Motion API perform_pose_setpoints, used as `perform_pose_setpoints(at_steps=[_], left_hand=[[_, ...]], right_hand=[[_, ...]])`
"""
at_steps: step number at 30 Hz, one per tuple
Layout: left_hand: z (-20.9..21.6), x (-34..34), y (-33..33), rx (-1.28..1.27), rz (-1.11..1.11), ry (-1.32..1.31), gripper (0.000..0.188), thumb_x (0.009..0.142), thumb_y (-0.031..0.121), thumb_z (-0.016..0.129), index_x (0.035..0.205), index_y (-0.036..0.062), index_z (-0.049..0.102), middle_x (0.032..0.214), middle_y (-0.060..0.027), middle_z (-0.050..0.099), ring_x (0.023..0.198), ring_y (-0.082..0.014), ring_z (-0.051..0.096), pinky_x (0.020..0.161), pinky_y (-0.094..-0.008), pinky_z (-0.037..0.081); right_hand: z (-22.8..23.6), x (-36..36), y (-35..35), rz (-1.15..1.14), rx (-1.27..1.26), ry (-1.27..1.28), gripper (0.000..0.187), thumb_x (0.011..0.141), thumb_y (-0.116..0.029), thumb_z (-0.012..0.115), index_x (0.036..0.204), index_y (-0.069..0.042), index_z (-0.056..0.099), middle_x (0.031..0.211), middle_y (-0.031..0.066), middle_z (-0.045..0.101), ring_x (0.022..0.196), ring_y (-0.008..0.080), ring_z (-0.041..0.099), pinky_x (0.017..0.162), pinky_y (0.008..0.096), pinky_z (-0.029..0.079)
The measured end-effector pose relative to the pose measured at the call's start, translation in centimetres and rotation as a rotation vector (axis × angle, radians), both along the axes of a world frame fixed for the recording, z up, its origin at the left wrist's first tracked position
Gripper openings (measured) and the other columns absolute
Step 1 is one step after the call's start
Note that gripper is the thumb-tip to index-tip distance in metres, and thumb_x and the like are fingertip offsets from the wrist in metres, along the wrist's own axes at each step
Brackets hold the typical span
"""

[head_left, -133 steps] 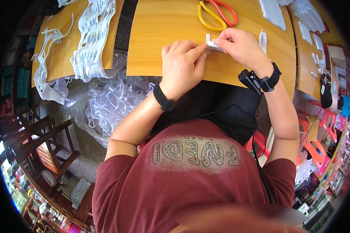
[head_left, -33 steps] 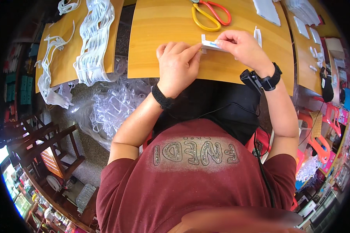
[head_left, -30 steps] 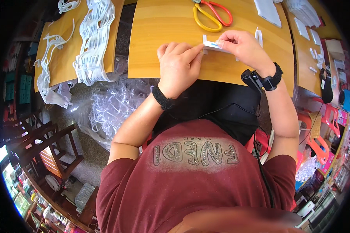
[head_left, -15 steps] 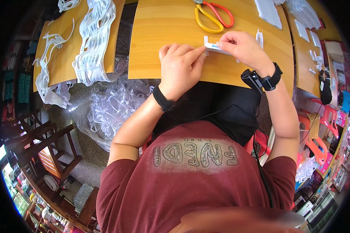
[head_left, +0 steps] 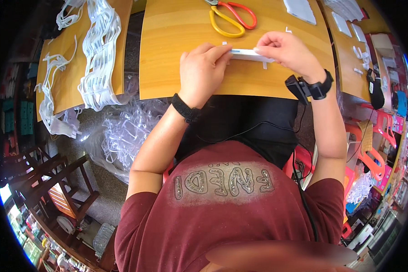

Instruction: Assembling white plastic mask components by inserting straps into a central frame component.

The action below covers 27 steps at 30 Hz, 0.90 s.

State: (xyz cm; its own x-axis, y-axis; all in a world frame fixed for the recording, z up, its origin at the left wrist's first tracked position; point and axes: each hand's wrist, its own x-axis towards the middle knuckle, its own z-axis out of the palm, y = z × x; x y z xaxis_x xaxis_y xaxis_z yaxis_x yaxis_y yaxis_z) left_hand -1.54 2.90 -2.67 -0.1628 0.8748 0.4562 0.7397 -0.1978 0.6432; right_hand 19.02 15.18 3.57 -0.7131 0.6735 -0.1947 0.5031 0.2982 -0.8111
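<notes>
A narrow white strip-shaped plastic piece [head_left: 247, 55] with a small blue printed mark lies level over the wooden table [head_left: 167, 81], short tabs sticking out along its sides. At its left end, the thumb and forefinger of my left hand [head_left: 201, 68] press together on it. My right hand [head_left: 288, 52] pinches at its right part, thumb and forefinger closed; the fingers partly hide that end. Beyond the strip lies a pair of scissors [head_left: 233, 20] with one yellow and one red handle, blades cut off by the view's edge.
White flat pieces [head_left: 300, 10] lie at the table's far right. A table on the left carries long joined white strips [head_left: 97, 59]. Below it sits a clear bag of plastic scraps [head_left: 127, 136]. Another table [head_left: 356, 86] stands right, with white parts. A cable runs across my lap.
My right hand has shifted slightly right along the white piece. The strip appears turned, its printed mark now beside my left fingertips. The whole view has shifted a little.
</notes>
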Motion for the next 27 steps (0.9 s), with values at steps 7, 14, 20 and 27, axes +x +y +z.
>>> perform_pose_setpoints(at_steps=[7,14,20,27], left_hand=[[0.0,-0.1,0.1,0.027,-0.037,-0.014,0.017,0.085,0.016,0.071,0.100,0.0087,0.075,0.077,-0.0077,0.068,0.065,-0.0217,0.065,0.060,-0.0313,0.050],[0.0,0.1,0.0,-0.086,-0.013,-0.048,0.013,0.086,0.022,0.069,0.095,0.0140,0.075,0.077,-0.0020,0.067,0.074,-0.0236,0.064,0.065,-0.0364,0.041],[1.2,0.1,0.0,-0.169,-0.027,-0.063,0.019,0.085,0.029,0.071,0.096,0.0141,0.075,0.079,-0.0025,0.067,0.073,-0.0219,0.063,0.066,-0.0368,0.041],[1.3,-0.1,0.8,-0.202,-0.083,-0.021,0.024,0.087,0.023,0.072,0.105,0.0075,0.074,0.082,-0.0089,0.068,0.071,-0.0209,0.066,0.066,-0.0307,0.051]], right_hand=[[0.4,3.1,-0.6,-0.182,-0.133,0.002,0.018,0.092,-0.016,0.065,0.101,-0.002,0.068,0.075,-0.0001,0.061,0.061,0.0053,0.053,0.054,0.0201,0.045],[0.1,2.9,-0.8,-0.210,-0.074,-0.082,0.018,0.091,-0.017,0.067,0.101,-0.002,0.069,0.077,0.0023,0.065,0.062,0.0069,0.056,0.055,0.0209,0.046],[-0.5,2.4,-2.2,-0.165,0.148,-0.054,0.023,0.089,-0.018,0.070,0.105,-0.001,0.069,0.082,0.0051,0.069,0.068,0.0123,0.062,0.066,0.0259,0.051],[-1.5,2.5,-2.4,-0.161,0.146,0.016,0.019,0.091,-0.016,0.068,0.105,-0.003,0.071,0.082,0.0017,0.068,0.063,0.0063,0.058,0.057,0.0212,0.045]])
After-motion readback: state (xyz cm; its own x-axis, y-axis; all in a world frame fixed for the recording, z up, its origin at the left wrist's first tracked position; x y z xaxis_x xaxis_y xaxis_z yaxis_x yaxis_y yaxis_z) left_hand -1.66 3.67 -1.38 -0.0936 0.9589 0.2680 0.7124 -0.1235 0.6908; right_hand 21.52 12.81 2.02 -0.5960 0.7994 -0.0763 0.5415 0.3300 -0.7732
